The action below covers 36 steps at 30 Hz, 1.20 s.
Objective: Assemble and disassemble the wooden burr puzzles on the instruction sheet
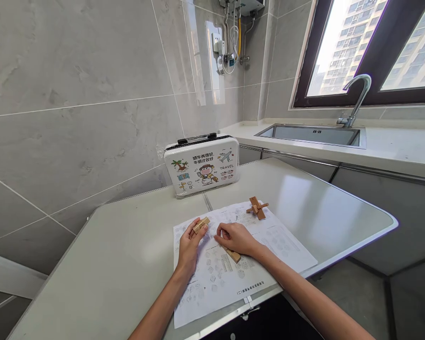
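Work looks part done in head view: brown wood cross [258,208], at far right corner of paper sheet [198,307], seems built; held block [201,225] and loose block [234,257] not joined; left hand [189,249] pinches held block, pale, notched, above sheet; right hand [238,237] curled over sheet, can't tell if gripping; loose block, pale too, on sheet, partly hidden

Grey tiled walls [92,61] stand behind a pale, glossy surface [127,250]. At right, daylight comes through a dark-framed window [350,47] above a white counter [400,147] with a sink [315,135], over grey cabinets [382,208].
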Tool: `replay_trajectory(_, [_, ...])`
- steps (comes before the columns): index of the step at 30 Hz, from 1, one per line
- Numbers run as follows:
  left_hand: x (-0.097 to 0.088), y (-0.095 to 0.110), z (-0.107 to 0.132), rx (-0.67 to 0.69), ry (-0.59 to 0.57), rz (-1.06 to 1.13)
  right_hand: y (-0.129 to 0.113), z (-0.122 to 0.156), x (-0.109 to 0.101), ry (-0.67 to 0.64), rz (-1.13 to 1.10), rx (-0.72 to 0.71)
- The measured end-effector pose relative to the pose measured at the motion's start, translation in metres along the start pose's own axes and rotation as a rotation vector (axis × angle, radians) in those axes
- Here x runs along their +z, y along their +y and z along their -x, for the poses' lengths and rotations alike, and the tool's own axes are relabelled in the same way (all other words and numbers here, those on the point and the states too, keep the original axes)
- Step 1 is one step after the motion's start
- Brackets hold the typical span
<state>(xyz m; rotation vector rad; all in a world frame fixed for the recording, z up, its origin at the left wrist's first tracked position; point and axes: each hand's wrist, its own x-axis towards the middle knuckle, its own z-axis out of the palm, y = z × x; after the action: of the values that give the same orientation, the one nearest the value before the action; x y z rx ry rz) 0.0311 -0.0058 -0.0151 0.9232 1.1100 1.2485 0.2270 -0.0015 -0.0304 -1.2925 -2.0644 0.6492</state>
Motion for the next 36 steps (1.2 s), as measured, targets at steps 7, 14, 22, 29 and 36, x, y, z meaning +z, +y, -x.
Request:
replay_trajectory(7, [-0.002,0.0,0.001,0.002,-0.01,-0.015,0.002,0.003,0.0,-0.06,0.064,-0.047])
replay_trajectory(14, [-0.003,-0.001,0.001,0.004,-0.037,-0.048,0.004,-0.003,0.001,0.038,-0.101,0.057])
replay_trajectory(22, [-0.004,-0.004,0.0,0.01,-0.038,-0.049,0.01,-0.008,-0.001,0.175,-0.565,0.233])
replay_trajectory(29, [-0.003,-0.002,0.0,0.015,-0.049,-0.044,0.013,-0.011,0.002,0.106,-0.918,0.27])
replay_trajectory(36, [-0.002,0.0,0.002,0.018,-0.062,-0.058,0.009,-0.011,-0.002,0.057,-0.914,0.247])
